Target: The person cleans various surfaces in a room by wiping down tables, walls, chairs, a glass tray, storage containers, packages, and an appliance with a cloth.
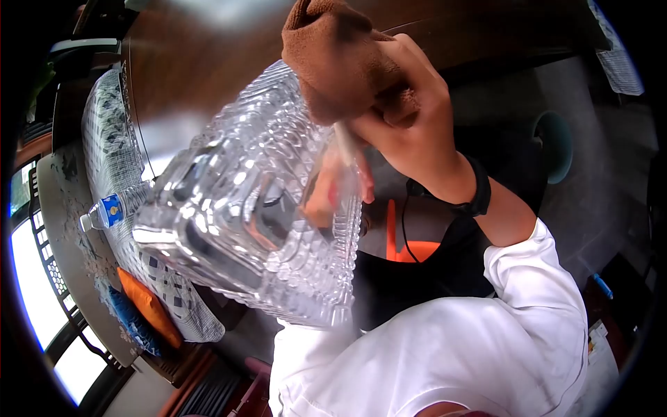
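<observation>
A large clear ribbed container [229, 201], glass or clear plastic, is tilted in front of me, with patterned, shiny walls. My left hand [332, 191] shows partly through its clear wall and at its right edge, holding it; most of the fingers are blurred or distorted. My right hand [413, 115] is closed around a brown cloth [333, 62], which is bunched at the upper rim of the container. A black band circles my right wrist.
A dark brown tabletop [208, 35] lies beyond the container. To the left are a water bottle [108, 211] with a blue label, a patterned cloth cover [111, 132], and orange [149, 306] and blue cushions. An orange plastic seat [417, 250] and a greenish bin [556, 147] stand lower down.
</observation>
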Demonstrator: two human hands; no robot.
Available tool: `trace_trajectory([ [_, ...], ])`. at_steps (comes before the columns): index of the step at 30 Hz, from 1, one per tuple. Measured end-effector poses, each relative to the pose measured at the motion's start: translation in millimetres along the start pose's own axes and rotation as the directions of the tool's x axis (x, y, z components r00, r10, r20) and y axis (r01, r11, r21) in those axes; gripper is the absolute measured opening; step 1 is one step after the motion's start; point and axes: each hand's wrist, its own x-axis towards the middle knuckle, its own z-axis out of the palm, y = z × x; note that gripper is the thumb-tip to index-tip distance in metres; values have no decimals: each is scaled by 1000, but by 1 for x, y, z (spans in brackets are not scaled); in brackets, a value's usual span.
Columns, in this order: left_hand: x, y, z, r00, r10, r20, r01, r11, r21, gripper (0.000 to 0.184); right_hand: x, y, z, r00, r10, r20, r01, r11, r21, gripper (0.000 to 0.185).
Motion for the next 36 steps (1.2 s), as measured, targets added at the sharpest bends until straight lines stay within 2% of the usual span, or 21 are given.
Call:
trace_trajectory([
  [4,11,-13,-9,987,-160,-28,153,975,-162,42,-5,-14,4,996,-20,82,21,1000,-2,48],
  [10,19,-17,-21,958,-275,-75,242,923,-297,45,-26,-9,19,986,33,163,-41,998,47,45],
  [14,19,14,-29,911,-409,-48,353,836,-421,47,-41,-15,16,961,56,271,-84,992,93,42],
  [15,20,26,-35,870,-493,-1,450,795,-406,51,-50,-18,18,964,59,259,-100,984,149,41],
  [16,19,30,-35,884,-464,50,444,805,-393,59,-60,-21,19,956,39,291,-89,983,163,41],
  [17,13,31,-28,914,-404,-20,382,878,-289,59,-68,-25,20,947,19,321,-80,981,177,41],
  [18,17,18,-44,927,-349,138,375,850,-369,61,-70,-27,23,959,-29,281,-42,968,246,41],
  [20,25,0,-66,908,-287,306,401,806,-435,65,-62,-31,16,949,-73,308,-14,962,271,40],
  [21,27,-2,-69,896,-301,326,423,800,-426,68,-59,-33,14,943,-96,319,2,959,283,39],
  [24,33,-14,-75,873,-290,392,445,801,-400,77,-65,-46,25,952,-225,205,118,893,434,33],
  [25,33,-14,-73,865,-283,413,449,804,-389,77,-63,-49,22,940,-249,232,133,897,422,34],
  [28,47,-26,-84,728,-138,671,511,762,-397,65,-59,-50,20,907,-313,284,180,894,409,35],
  [30,40,-14,-81,810,-214,546,504,730,-461,72,-58,-36,24,894,-356,273,223,880,419,31],
  [31,36,-8,-77,842,-256,475,496,716,-492,75,-60,-28,21,888,-333,317,216,911,351,34],
  [32,38,-10,-86,867,-219,446,437,765,-473,71,-62,-19,26,920,-298,256,211,925,315,35],
  [33,42,-7,-90,827,-172,535,475,724,-500,61,-62,-12,30,946,-260,191,202,939,280,37],
  [35,28,12,-71,920,-239,311,374,772,-514,63,-60,-4,29,967,-121,225,94,988,125,39],
  [36,30,10,-74,932,-269,241,348,852,-392,67,-60,1,33,974,-30,225,16,998,61,38],
])
